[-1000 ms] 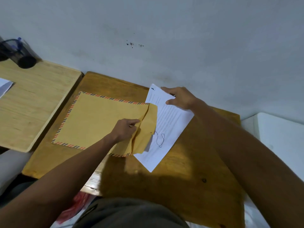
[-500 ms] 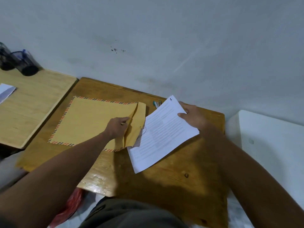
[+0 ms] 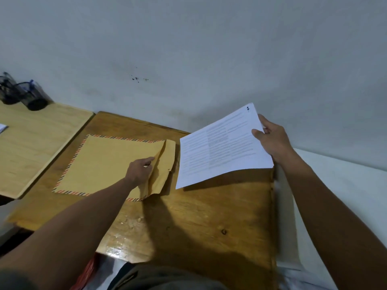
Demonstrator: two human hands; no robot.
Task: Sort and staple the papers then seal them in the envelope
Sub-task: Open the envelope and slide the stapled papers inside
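The right hand (image 3: 272, 139) is gripping the papers (image 3: 222, 145) by their far right edge, thumb on top and fingers curled beneath, and is holding the stack tilted above the worktop (image 3: 209, 222), wholly outside the envelope (image 3: 109, 164) and just beside its mouth. The left hand (image 3: 139, 169) is resting on the envelope at its open end, with the fingers seemingly tucked under the loose flap (image 3: 165, 164) and lifting it; whether they are pinching the paper or only propping it is hard to make out from this angle. The envelope is lying flat on the worktop, striped border showing on three sides. The top sheet is carrying a handwritten "1" at its corner, so the sorting looks done; any staple is too small to see. Judging by this, the papers are not yet going in, and both insertion and sealing are remaining.
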